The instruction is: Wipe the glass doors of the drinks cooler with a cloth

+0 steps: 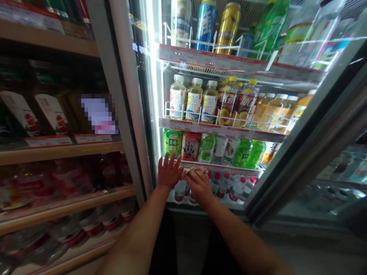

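Note:
Both my arms reach into an open drinks fridge at its lower shelves. My left hand [169, 172] rests with fingers spread against the price strip [223, 168] below the green bottles [173, 143]. My right hand [200, 185] is closed on a small pale cloth or paper [195, 170], pressed against the same strip. Red-capped water bottles [229, 187] stand just beneath both hands.
The fridge door [315, 126] stands swung open at the right. Upper racks hold tea bottles [195, 101] and cans [205, 25]. At the left, wooden store shelves [60, 151] carry packaged goods and water bottles, blurred.

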Demonstrator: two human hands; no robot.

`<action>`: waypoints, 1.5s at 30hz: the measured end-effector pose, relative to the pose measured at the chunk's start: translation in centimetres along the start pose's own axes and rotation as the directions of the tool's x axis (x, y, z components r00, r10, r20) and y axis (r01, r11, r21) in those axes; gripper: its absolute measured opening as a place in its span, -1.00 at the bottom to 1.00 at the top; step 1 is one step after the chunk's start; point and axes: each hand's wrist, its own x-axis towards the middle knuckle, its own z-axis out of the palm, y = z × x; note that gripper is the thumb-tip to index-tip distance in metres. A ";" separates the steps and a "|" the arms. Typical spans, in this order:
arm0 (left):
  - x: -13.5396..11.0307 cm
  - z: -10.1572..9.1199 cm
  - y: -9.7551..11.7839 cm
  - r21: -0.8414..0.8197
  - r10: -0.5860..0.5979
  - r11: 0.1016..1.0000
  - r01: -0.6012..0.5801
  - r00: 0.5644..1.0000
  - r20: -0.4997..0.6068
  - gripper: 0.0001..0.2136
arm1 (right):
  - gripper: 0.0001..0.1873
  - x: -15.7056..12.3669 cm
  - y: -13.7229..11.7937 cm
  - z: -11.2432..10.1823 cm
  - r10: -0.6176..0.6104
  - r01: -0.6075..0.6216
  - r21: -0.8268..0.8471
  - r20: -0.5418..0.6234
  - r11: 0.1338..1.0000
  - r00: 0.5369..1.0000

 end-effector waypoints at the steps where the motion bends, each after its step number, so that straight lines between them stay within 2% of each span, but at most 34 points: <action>1: 0.0 0.0 0.0 0.009 0.004 1.000 -0.004 1.000 -0.001 -0.60 | -0.60 0.2 0.1 -0.1 -0.008 0.008 -0.006 0.005 1.000 1.000; 3: 0.1 0.0 0.0 0.041 0.019 0.999 -0.018 1.000 -0.012 -0.59 | -0.62 0.4 0.1 -0.4 -0.044 0.044 0.005 0.020 0.999 0.999; 6: 0.6 -0.3 0.2 0.047 0.049 0.998 -0.046 0.997 -0.055 -0.54 | -0.69 1.4 0.1 -1.2 -0.067 0.068 0.042 -0.029 0.997 0.997; 11: 1.3 -0.8 0.5 0.032 0.078 0.997 -0.076 0.992 -0.094 -0.47 | -0.70 4.5 0.7 -2.6 0.078 -0.071 0.039 -0.202 0.997 0.976; 13: 1.2 -0.8 0.4 0.040 0.071 0.997 -0.068 0.994 -0.081 -0.48 | -0.69 4.4 0.8 -2.5 0.078 -0.071 0.037 -0.215 0.997 0.973; 17: 1.1 -0.7 0.2 0.061 0.059 0.997 -0.056 0.997 -0.052 -0.54 | -0.67 2.3 1.0 -2.2 -0.029 0.034 0.053 -0.095 0.998 0.995; 19: 1.2 -0.8 0.2 0.069 0.076 0.995 -0.072 0.996 -0.056 -0.56 | -0.67 2.0 1.4 -2.8 -0.035 0.039 0.060 -0.071 0.997 0.997; 24: 1.7 -2.0 0.9 0.085 0.086 0.993 -0.082 0.995 -0.054 -0.61 | -0.68 3.5 3.8 -5.3 0.116 -0.113 0.027 -0.228 0.993 0.967; 27: 2.3 -3.0 1.6 0.072 0.027 0.997 -0.024 0.999 -0.042 -0.64 | -0.66 3.1 4.6 -6.2 0.128 -0.131 0.001 -0.237 0.991 0.963; 31: 4.7 -3.8 2.1 0.068 -0.011 0.998 0.017 0.997 -0.080 -0.68 | -0.68 2.2 5.0 -6.7 0.068 -0.070 -0.003 -0.179 0.998 0.981; 35: 9.0 -3.6 2.2 0.063 -0.017 0.998 0.023 0.996 -0.086 -0.62 | -0.66 3.0 6.3 -7.7 0.149 -0.160 -0.016 -0.288 0.987 0.946; 38: 11.1 -3.1 2.4 0.054 -0.028 0.998 0.033 0.995 -0.092 -0.56 | -0.65 2.8 7.6 -8.4 0.183 -0.207 -0.036 -0.340 0.978 0.923; 42: 11.4 -2.5 2.6 0.034 -0.044 0.998 0.048 0.993 -0.109 -0.54 | -0.67 1.2 9.2 -9.3 0.094 -0.116 -0.067 -0.269 0.991 0.958; 45: 11.1 -2.3 2.5 0.009 -0.062 0.998 0.063 0.992 -0.110 -0.54 | -0.63 0.5 11.1 -10.2 0.104 -0.131 -0.071 -0.306 0.989 0.946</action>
